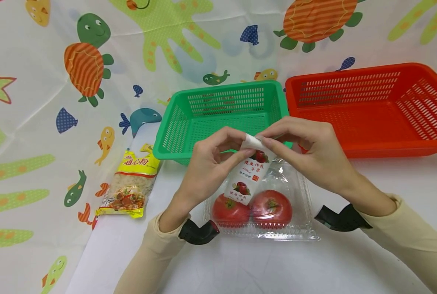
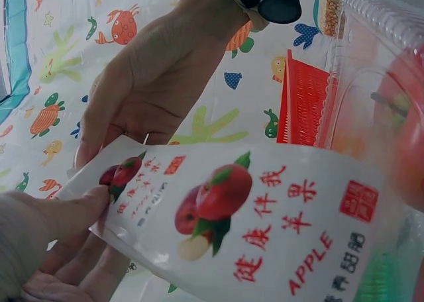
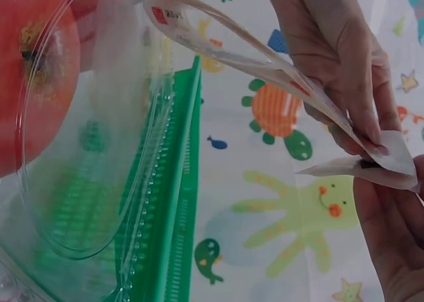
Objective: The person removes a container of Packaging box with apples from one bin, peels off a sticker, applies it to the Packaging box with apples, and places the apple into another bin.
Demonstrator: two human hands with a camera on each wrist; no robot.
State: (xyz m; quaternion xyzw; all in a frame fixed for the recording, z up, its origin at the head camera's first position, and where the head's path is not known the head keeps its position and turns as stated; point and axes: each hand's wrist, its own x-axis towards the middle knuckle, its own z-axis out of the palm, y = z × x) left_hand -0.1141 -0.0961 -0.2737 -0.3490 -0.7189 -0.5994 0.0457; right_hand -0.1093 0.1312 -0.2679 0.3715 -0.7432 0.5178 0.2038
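Note:
Both hands hold a white strip of stickers (image 1: pixel 248 173) printed with red apples and red lettering. The left hand (image 1: pixel 212 165) pinches the strip's left edge near the top, its thumb lying on the printed face (image 2: pixel 212 202). With thumb and forefinger, the right hand (image 1: pixel 310 153) pinches the top end, where the strip folds over and its plain white side shows. In the right wrist view the strip bends back in a long loop. Below the hands sits a clear plastic clamshell box (image 1: pixel 292 236) with red apples (image 1: pixel 271 207) inside; the strip's lower end overlaps it.
A green slotted basket (image 1: pixel 166 130) stands behind the hands, with a red one (image 1: pixel 369 151) to its right. To the left lies a yellow printed food bag (image 1: pixel 131 181). A cloth with sea animals (image 1: pixel 189 36) hangs behind the white tabletop (image 1: pixel 240 265).

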